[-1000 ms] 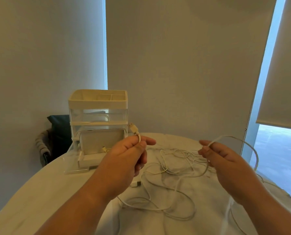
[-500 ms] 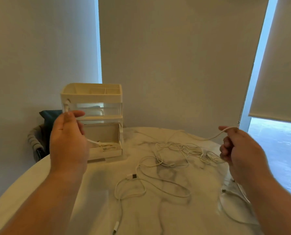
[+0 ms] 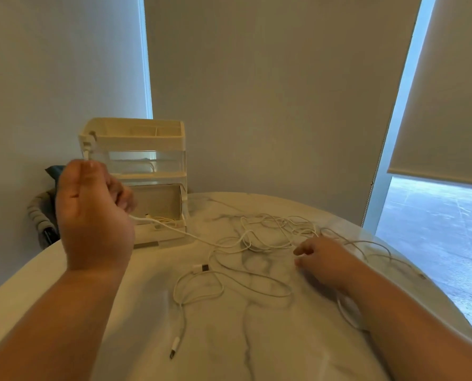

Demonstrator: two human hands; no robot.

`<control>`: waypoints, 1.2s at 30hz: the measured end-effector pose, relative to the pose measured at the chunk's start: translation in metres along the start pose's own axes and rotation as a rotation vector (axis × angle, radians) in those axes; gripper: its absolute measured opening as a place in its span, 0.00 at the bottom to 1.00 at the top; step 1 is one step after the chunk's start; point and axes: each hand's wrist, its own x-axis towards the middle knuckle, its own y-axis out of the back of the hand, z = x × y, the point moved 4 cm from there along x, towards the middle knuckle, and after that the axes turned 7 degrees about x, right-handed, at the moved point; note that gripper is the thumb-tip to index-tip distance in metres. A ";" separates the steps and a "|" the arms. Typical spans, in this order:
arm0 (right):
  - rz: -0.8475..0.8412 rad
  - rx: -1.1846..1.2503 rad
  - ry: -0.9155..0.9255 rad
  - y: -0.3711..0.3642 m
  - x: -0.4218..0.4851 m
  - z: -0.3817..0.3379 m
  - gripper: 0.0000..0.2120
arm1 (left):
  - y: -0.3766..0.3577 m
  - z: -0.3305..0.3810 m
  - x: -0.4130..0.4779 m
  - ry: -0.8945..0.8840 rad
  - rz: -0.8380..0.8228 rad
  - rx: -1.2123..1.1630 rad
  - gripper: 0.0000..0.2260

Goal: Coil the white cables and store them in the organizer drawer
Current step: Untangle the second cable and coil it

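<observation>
My left hand (image 3: pixel 92 215) is raised in front of the organizer (image 3: pixel 136 160) and grips one white cable (image 3: pixel 191 236) near its plug end, which sticks up above my fingers. That cable runs right into a tangle of white cables (image 3: pixel 273 232) on the round table (image 3: pixel 284 347). My right hand (image 3: pixel 325 259) is low at the tangle's right side, fingers loosely curled; whether it holds a strand is unclear. The organizer's bottom drawer (image 3: pixel 160 215) stands pulled open with a cable inside. Another loose white cable (image 3: pixel 199 292) lies near the table's middle.
The organizer is cream with a clear middle tier and stands at the table's far left. A chair with a dark cushion (image 3: pixel 45 215) is behind the table's left edge. Roller blinds cover the windows, and a floor-level glass pane (image 3: pixel 435 243) is on the right.
My right hand has dropped from chest height down to the table beside the tangle. My left hand stays raised with the cable. The view has tilted slightly.
</observation>
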 end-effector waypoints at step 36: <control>0.257 -0.045 0.051 0.028 -0.046 -0.055 0.22 | -0.038 -0.010 -0.045 0.273 -0.618 0.719 0.05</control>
